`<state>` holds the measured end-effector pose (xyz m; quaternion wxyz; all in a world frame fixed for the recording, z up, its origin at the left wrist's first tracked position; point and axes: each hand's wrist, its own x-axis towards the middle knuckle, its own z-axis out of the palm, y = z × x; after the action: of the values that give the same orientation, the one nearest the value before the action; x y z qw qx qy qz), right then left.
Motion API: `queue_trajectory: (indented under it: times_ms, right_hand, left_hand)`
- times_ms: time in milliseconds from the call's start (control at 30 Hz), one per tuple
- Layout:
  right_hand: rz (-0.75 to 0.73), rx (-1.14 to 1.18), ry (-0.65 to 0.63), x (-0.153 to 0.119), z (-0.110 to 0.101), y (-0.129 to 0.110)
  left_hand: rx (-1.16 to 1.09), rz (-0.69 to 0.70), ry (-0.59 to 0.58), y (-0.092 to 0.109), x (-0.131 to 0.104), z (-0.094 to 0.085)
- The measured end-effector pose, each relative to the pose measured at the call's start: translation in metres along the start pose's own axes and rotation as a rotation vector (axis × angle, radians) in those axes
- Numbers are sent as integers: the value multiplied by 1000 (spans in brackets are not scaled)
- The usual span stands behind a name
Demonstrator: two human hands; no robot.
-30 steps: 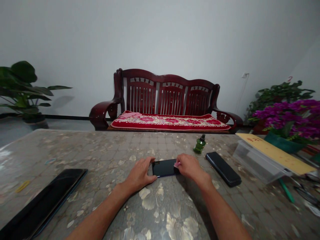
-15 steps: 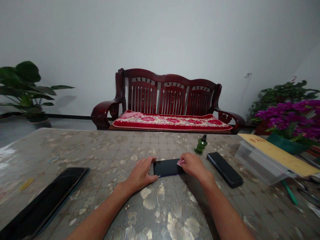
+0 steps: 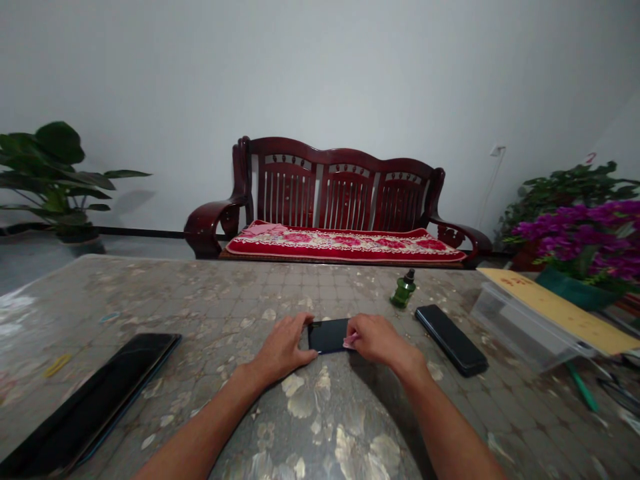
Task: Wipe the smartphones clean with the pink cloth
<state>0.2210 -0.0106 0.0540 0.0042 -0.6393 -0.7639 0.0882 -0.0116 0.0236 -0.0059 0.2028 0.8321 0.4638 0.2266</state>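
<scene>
A dark smartphone (image 3: 327,336) lies flat on the patterned tabletop, its screen facing up. My left hand (image 3: 286,343) grips its left end, thumb at the near edge and fingers at the far edge. Pinched in my right hand (image 3: 376,339) is a small pink cloth (image 3: 349,342), pressed against the phone's screen toward the right end. That hand covers the phone's right end. To the right of my right hand lies a black oblong case (image 3: 451,340), and a green bottle with a black spray top (image 3: 403,290) stands behind it.
At the left rests a large black tablet-like device (image 3: 95,403), with a yellow band (image 3: 58,365) beside it. A clear plastic box (image 3: 525,327) with a yellow board (image 3: 555,310) on top sits at the right. Purple flowers (image 3: 590,237) and a wooden bench (image 3: 345,180) are beyond.
My right hand has slid a little left and nearer along the phone's screen with the pink cloth. My left hand and the phone stay in place.
</scene>
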Motion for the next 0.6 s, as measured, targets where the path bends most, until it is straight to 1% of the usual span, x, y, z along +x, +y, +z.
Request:
queue_trajectory:
  times_ms: [67, 167, 233, 333, 433, 500, 533, 600]
  right_hand:
    - [0, -2, 6, 0, -1, -1]
    - [47, -48, 50, 0, -1, -1]
    - [37, -61, 60, 0, 0, -5]
    - [-32, -55, 110, 0, 8, -18]
    - [-161, -22, 183, 0, 19, -33]
    - [-198, -7, 203, 1, 24, -35]
    - [-187, -4, 212, 2, 26, -33]
    - [-111, -10, 241, 5, 26, -24]
  left_hand:
    - [0, -1, -2, 0, 0, 0]
    - [1, -3, -7, 1, 0, -1]
    - [4, -5, -11, 1, 0, -1]
    - [1, -4, -11, 1, 1, 0]
    - [-19, 9, 1, 1, 1, 1]
    - [-26, 15, 5, 1, 1, 1]
    - [-25, 13, 5, 1, 0, 1]
    - [-18, 6, 2, 1, 0, 1]
